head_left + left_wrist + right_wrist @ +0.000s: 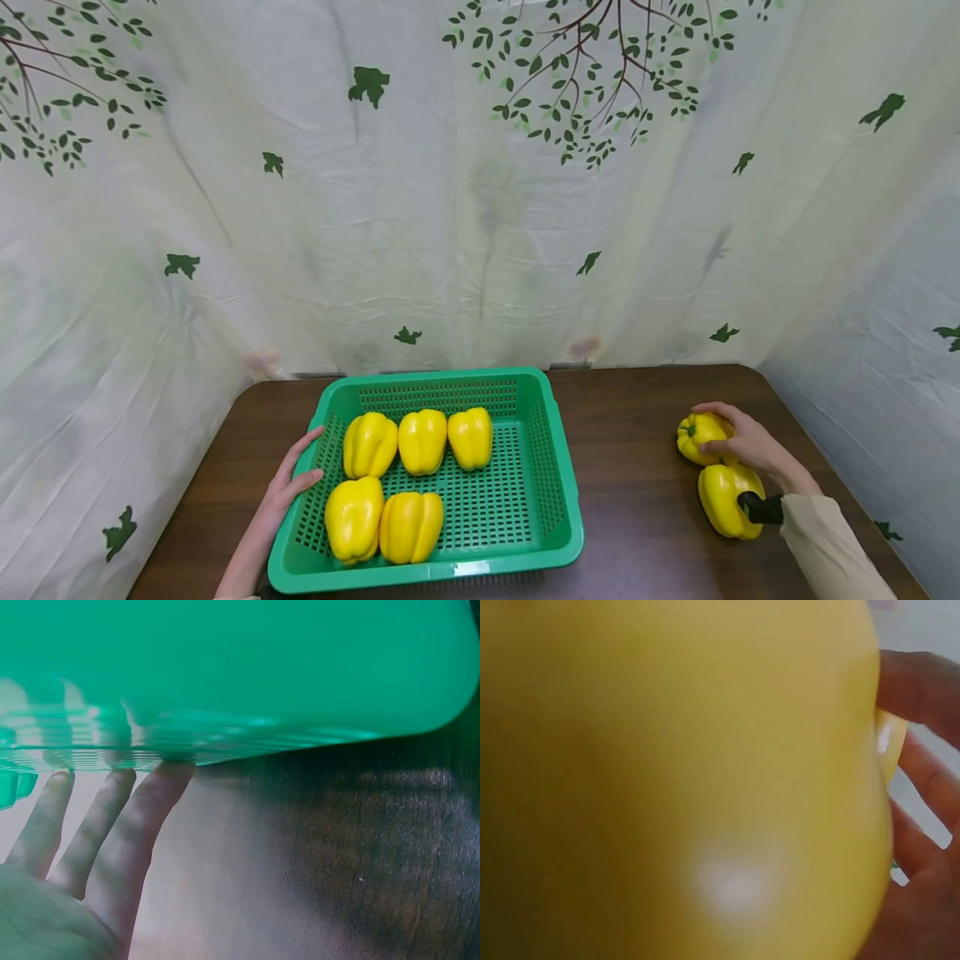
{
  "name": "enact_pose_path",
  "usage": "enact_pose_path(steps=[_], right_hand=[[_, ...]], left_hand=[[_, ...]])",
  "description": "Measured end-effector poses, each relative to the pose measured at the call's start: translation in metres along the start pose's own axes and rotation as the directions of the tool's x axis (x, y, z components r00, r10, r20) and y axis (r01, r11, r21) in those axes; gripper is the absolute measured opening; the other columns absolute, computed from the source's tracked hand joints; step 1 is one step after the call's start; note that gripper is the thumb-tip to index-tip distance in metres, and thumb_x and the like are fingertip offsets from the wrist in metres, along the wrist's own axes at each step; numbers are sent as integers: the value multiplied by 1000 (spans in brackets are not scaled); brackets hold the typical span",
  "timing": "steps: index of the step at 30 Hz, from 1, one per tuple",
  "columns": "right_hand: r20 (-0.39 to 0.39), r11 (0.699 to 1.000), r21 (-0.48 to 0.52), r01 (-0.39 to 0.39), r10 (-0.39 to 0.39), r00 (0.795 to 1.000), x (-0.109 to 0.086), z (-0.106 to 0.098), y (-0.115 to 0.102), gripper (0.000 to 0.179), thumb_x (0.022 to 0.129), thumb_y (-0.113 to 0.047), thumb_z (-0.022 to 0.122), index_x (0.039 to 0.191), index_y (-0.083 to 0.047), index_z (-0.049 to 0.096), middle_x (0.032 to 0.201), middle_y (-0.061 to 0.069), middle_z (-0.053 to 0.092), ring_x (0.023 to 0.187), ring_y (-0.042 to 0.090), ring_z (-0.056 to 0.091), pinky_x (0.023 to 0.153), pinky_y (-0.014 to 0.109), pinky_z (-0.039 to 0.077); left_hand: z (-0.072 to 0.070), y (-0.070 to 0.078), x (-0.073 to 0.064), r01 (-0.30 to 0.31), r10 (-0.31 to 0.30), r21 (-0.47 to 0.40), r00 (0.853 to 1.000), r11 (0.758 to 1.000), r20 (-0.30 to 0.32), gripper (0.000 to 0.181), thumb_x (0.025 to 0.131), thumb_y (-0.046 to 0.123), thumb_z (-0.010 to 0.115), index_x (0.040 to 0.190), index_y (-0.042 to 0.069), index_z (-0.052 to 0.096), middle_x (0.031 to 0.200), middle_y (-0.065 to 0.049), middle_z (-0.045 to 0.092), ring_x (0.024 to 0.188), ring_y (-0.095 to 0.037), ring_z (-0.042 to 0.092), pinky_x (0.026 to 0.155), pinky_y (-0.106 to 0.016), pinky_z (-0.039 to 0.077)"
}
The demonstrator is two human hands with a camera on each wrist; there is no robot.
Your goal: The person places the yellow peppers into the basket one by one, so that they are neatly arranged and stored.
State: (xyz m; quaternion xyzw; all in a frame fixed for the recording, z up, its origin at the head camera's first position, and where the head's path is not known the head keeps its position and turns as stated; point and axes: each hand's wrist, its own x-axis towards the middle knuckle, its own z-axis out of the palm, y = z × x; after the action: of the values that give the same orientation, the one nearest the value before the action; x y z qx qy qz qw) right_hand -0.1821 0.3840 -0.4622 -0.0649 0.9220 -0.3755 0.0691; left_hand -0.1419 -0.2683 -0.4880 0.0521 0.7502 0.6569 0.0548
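At the right of the table, my right hand grips a yellow bell pepper, its fingers over the far side and the thumb on the near side. A second yellow bell pepper lies just nearer, beside the wrist; it fills most of the right wrist view, with a sliver of the gripped pepper between the fingers beyond. My left hand rests against the left side of a green plastic basket. In the left wrist view, straight fingers touch the basket wall.
Several yellow bell peppers lie in the left part of the basket, in two rows. The basket stands on a dark brown wooden table. Behind the table hangs a pale curtain with leaf prints.
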Motion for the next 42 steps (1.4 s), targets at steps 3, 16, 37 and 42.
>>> enact_pose_path(steps=[3, 16, 37, 42], right_hand=[[-33, 1000, -27, 6, -7, 999, 2, 0, -1, 58, 79, -10, 74, 129, 6, 49, 127, 31, 45, 99, 36, 51, 79, 45, 44], [-45, 993, 106, 45, -40, 998, 11, 17, -47, 52, 89, -28, 69, 131, -3, 50, 132, 24, 45, 108, 38, 49, 80, 39, 48], [-60, 993, 113, 40, -33, 998, 34, 75, -73, 49, 92, -33, 64, 127, 0, 51, 128, 23, 50, 111, 39, 52, 90, 50, 46], [-71, 997, 71, 33, -28, 997, 37, 80, -73, 53, 93, -36, 61, 129, 1, 49, 127, 25, 47, 111, 41, 50, 91, 52, 45]], left_hand=[[0, 0, 0, 5, -5, 1, 1000, 1000, 1, 51, 103, 16, 38, 150, 15, 21, 151, -21, 8, 107, 1, 48, 81, -26, 49], [-1, 1, -3, 6, -6, -8, 1000, 1000, -2, 51, 102, 17, 39, 150, 15, 21, 149, -17, 9, 106, 1, 48, 82, -27, 49], [0, 1, -1, 20, -20, -19, 1000, 1000, 0, 51, 103, 17, 38, 150, 16, 21, 150, -18, 8, 106, 1, 49, 81, -27, 50], [-1, -1, 0, -2, 2, -20, 1000, 1000, 7, 50, 102, 15, 38, 150, 16, 21, 150, -21, 9, 106, 1, 48, 81, -26, 49]])
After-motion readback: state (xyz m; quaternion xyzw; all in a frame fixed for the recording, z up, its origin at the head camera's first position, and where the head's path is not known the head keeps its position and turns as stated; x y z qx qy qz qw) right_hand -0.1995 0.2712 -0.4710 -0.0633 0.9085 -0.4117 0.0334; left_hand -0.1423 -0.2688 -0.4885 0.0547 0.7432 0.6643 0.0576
